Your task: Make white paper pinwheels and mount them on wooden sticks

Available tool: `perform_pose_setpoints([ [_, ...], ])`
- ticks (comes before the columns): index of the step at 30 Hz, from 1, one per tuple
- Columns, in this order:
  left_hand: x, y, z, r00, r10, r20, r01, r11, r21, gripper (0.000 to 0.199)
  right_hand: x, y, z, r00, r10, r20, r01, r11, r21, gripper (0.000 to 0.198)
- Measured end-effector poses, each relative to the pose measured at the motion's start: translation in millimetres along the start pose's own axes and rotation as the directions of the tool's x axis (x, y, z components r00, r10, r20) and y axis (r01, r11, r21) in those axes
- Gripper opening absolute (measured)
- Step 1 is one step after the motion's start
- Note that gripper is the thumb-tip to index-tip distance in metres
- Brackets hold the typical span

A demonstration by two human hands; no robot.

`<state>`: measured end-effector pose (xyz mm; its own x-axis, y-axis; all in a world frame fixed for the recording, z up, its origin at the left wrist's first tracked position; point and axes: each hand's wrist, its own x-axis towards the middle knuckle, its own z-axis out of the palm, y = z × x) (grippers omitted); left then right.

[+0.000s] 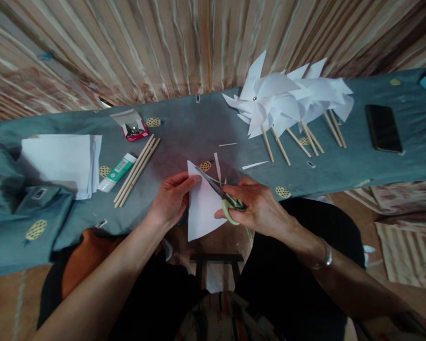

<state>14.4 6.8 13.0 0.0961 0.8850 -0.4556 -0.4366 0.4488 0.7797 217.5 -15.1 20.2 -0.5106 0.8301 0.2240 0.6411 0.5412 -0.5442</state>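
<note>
My left hand (175, 198) pinches the left edge of a folded-looking white sheet of paper (204, 210), thumb on top. In my right hand (257, 206) is a pair of scissors (230, 208) with pale green handles, fingers through the loops. Its blades lie along the slanted upper edge of the paper, pointing toward my left thumb. A thin paper strip (217, 166) rises beside the blades. Two more cut slivers, a paper sliver (255, 165) and a smaller one, lie on the cloth beyond my hands.
On the cloth-covered table (188, 123), several paper pinwheels (280, 97) on sticks lie at right, near a phone (383, 128). At left are stacked paper (60, 163), a glue tube (118, 173), wooden sticks (137, 173) and an open red box (133, 129) of small metal pieces.
</note>
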Motion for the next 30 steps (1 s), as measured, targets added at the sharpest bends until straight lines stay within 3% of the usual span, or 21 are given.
perform_pose_setpoints([
  [8, 0.5, -1.1, -1.5, 1.000, -0.026, 0.009, 0.027, 0.999, -0.037, 0.024, -0.9, 2.6, -0.5, 1.000, -0.023, 0.015, 0.023, 1.000, 0.004, 0.035],
  [17, 4.0, -5.8, 0.6, 0.998, -0.068, -0.017, 0.068, 0.998, -0.016, 0.017, -0.3, 4.8, -2.3, 0.996, 0.078, 0.045, -0.079, 0.997, 0.012, 0.031],
  [23, 11.6, 5.9, -5.4, 0.986, 0.007, -0.165, -0.007, 1.000, 0.001, 0.005, 8.2, 32.7, -11.0, 0.942, 0.337, 0.012, -0.335, 0.939, -0.085, 0.031],
  [27, 12.6, 24.3, -12.9, 0.964, 0.063, -0.260, -0.065, 0.998, 0.000, 0.009, 17.8, 33.5, -12.8, 0.918, 0.397, 0.007, -0.394, 0.912, -0.110, 0.038],
  [30, 9.7, 40.1, -20.9, 0.938, 0.117, -0.327, -0.130, 0.991, -0.018, 0.017, 27.2, 14.4, -4.1, 0.912, 0.394, 0.114, -0.392, 0.919, -0.038, 0.031],
])
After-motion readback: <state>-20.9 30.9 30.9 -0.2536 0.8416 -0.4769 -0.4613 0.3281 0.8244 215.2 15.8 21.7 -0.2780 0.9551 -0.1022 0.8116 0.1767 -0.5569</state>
